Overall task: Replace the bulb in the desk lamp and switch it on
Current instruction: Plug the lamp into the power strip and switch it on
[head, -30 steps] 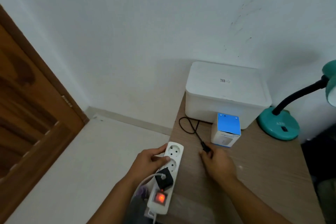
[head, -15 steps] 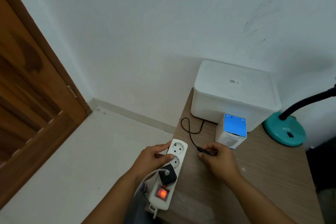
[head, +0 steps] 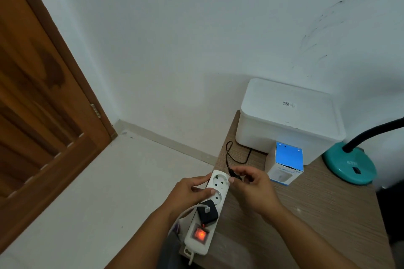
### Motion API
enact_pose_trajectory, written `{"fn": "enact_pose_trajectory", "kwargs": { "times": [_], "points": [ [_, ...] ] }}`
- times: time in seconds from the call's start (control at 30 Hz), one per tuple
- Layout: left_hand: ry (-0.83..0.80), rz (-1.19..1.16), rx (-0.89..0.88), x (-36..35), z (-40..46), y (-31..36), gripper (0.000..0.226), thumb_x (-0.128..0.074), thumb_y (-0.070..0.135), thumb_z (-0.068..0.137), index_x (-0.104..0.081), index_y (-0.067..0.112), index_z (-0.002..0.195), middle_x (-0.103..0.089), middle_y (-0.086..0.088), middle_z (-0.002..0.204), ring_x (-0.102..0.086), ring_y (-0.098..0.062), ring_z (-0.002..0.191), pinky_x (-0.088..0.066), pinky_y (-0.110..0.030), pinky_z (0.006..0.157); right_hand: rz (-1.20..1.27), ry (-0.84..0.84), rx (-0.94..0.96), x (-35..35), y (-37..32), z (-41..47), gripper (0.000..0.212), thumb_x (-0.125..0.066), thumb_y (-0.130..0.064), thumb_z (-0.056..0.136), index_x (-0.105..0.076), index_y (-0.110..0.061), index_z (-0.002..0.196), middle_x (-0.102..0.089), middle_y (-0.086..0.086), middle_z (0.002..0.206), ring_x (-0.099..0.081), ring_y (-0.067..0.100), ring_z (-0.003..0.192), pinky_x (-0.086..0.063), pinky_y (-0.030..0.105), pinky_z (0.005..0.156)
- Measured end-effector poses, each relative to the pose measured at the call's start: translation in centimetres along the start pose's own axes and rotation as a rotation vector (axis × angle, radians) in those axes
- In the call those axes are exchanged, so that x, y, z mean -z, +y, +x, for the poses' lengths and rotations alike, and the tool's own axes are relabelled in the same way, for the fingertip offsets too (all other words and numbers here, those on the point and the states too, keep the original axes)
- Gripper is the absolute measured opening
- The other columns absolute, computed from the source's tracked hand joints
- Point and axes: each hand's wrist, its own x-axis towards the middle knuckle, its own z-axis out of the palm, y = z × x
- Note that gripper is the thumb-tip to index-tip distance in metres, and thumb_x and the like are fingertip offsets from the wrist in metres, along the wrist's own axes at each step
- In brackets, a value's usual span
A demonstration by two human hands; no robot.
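Left hand (head: 189, 192) grips power strip (head: 207, 207); right hand (head: 253, 188) pinches plug (head: 234, 175)

bulb box (head: 284, 172) — print blurred, unreadable

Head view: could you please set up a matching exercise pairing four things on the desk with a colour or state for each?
Things:
1. power strip switch
2. lamp base
3. storage box
4. lamp plug

States:
A. teal
B. pinched in the right hand
C. glowing orange-red
D. white, lid on

Pairs: 1-C, 2-A, 3-D, 4-B
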Motion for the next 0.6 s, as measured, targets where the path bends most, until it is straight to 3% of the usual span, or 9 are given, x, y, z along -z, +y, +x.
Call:
{"fn": "enact_pose_trajectory", "kwargs": {
  "times": [0.1, 0.2, 0.3, 0.4, 0.53, 0.6],
  "points": [
    [0.004, -0.001, -0.006, -0.1, 0.0, -0.2, 0.049, -0.075, 0.024, 0.088, -0.062, 0.033, 0.134, -0.071, 0.006, 0.124, -0.074, -0.011, 0.096, -0.06, -0.024, 0.076, -0.018, 0.018, 0.018, 0.0, -0.3, 0.3, 0.022, -0.073, -0.011, 0.083, -0.07, -0.023, 0.102, -0.067, -0.007, 0.098, -0.058, 0.001, 0.087, -0.043, 0.014, 0.067],
    [0.008, -0.026, -0.01, -0.1, 0.1, -0.6, 0.048, -0.075, 0.024, 0.088, -0.063, 0.031, 0.133, -0.071, 0.006, 0.125, -0.074, -0.012, 0.097, -0.061, -0.027, 0.082, -0.055, 0.02, 0.066, 0.1, -0.3, 0.5, 0.018, -0.073, -0.01, 0.082, -0.072, -0.025, 0.093, -0.069, -0.003, 0.092, -0.06, -0.006, 0.08, -0.047, 0.01, 0.063],
    [0.003, -0.066, -0.008, -0.1, 0.2, -0.8, 0.047, -0.075, 0.022, 0.087, -0.064, 0.03, 0.132, -0.072, 0.006, 0.123, -0.075, -0.015, 0.098, -0.061, -0.035, 0.088, -0.117, 0.034, 0.121, 0.1, -0.1, 0.7, 0.023, -0.074, -0.01, 0.082, -0.071, -0.033, 0.087, -0.071, -0.008, 0.094, -0.064, -0.002, 0.086, -0.051, 0.016, 0.071],
    [-0.003, -0.112, -0.014, 0.0, 0.2, -0.8, 0.045, -0.076, 0.018, 0.087, -0.066, 0.029, 0.13, -0.073, 0.007, 0.119, -0.075, -0.018, 0.096, -0.061, -0.033, 0.086, -0.153, 0.025, 0.182, -0.1, 0.3, 0.7, 0.034, -0.073, -0.007, 0.082, -0.07, -0.041, 0.082, -0.073, -0.01, 0.091, -0.067, 0.0, 0.088, -0.054, 0.023, 0.078],
    [-0.003, -0.126, -0.019, -0.1, 0.1, -0.8, 0.043, -0.075, 0.016, 0.088, -0.068, 0.034, 0.126, -0.075, 0.009, 0.114, -0.076, -0.017, 0.094, -0.06, -0.028, 0.081, -0.274, -0.009, 0.233, -0.4, 0.7, 0.7, 0.038, -0.069, -0.009, 0.086, -0.066, -0.047, 0.089, -0.07, -0.018, 0.094, -0.063, -0.007, 0.093, -0.051, 0.019, 0.078],
    [-0.002, -0.133, -0.021, -0.1, 0.2, -1.0, 0.042, -0.075, 0.015, 0.088, -0.068, 0.033, 0.126, -0.076, 0.008, 0.114, -0.076, -0.018, 0.095, -0.06, -0.032, 0.084, -0.348, -0.024, 0.254, -0.5, 0.9, 1.0, 0.03, -0.068, -0.012, 0.087, -0.069, -0.041, 0.097, -0.07, -0.018, 0.098, -0.063, -0.004, 0.095, -0.052, 0.022, 0.082]
  ]
}}
